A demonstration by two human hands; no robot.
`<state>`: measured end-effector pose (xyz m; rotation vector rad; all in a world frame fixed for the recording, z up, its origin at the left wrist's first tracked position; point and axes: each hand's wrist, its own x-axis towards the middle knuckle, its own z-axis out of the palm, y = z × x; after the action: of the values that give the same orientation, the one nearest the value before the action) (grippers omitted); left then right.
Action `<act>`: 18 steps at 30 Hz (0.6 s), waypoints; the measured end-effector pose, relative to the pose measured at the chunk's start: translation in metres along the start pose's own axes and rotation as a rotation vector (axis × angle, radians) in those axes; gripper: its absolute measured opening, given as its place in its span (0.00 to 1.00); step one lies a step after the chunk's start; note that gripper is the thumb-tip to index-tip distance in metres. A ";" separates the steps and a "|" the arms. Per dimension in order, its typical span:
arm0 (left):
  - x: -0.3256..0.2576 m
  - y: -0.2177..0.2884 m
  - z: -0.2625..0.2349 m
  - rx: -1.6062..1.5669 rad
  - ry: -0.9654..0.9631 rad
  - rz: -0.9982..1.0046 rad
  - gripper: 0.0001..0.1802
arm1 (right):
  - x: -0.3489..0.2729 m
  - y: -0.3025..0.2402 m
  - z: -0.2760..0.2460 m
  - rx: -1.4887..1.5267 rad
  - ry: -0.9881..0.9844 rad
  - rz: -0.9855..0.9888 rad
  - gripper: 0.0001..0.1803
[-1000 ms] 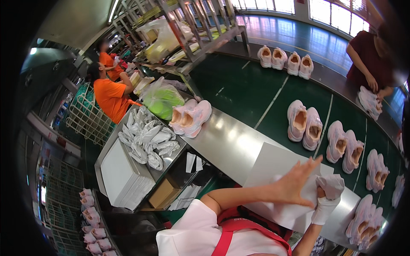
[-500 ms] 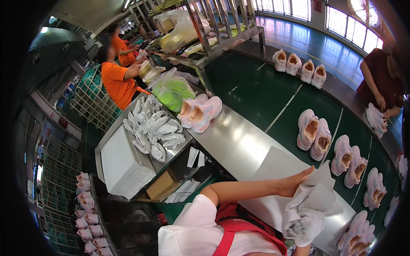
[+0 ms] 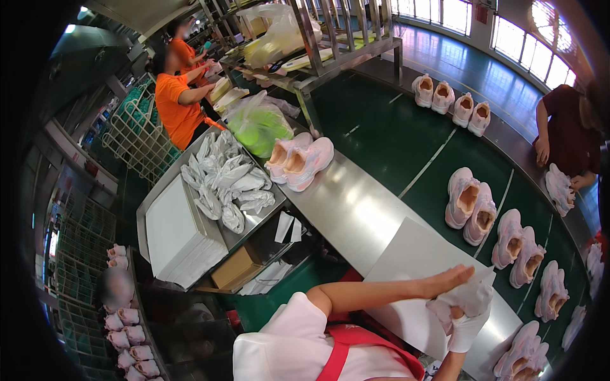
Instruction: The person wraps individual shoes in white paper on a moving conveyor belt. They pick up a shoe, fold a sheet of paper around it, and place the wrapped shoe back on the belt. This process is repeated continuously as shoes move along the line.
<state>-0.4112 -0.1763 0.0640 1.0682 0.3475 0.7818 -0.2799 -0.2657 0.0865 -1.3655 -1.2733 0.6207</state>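
My left hand (image 3: 448, 282) reaches out on a bare forearm, held flat with its fingers together against a crumpled wad of white tissue paper (image 3: 471, 296). My right hand (image 3: 466, 327), in a white glove, comes up from below and grips that wad from underneath. Both hands are above the near end of a large white paper sheet (image 3: 406, 267) lying on the steel table (image 3: 346, 213).
Pairs of pink sneakers (image 3: 471, 206) ride the green conveyor belt (image 3: 394, 136). Another pair (image 3: 298, 162) stands on the steel table. A tray of paper wads (image 3: 222, 181), a stack of white sheets (image 3: 175, 238) and a green bag (image 3: 260, 127) are left. Workers in orange (image 3: 175, 105) and dark red (image 3: 569, 136) stand nearby.
My left hand went from spread fingers above the sheet to lying flat on the paper. My gloved right hand dropped, then bunched loose tissue into a tighter wad.
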 end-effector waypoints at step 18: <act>-0.002 0.035 -0.007 0.563 0.494 0.180 0.20 | 0.019 0.003 0.041 -0.317 -0.270 -0.082 0.46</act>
<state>-0.4307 -0.1643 0.0913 1.4370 0.9408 1.1486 -0.3106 -0.2332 0.0789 -1.5120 -1.6927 0.5766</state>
